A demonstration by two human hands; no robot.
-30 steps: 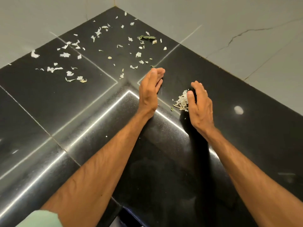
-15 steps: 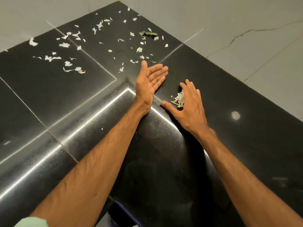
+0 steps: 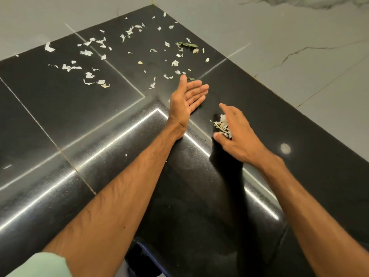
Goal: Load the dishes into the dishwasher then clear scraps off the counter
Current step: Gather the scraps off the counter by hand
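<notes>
On the black counter (image 3: pixel 60 116), loose scraps (image 3: pixel 86 52) lie toward its back corner, past the flat left hand (image 3: pixel 185 98); the right hand (image 3: pixel 241 134) cups a pile (image 3: pixel 222 124).

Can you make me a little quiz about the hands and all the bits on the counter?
1. True or false: the left hand shows its palm, fingers straight.
2. The small heap of pale shredded scraps lies right beside: A) the right hand B) a plate C) a sponge.
3. Fill in: the curled dark green leaf scrap lies near the far ____ of the glossy black stone counter.
Key: 1 true; 2 A; 3 corner.
</notes>
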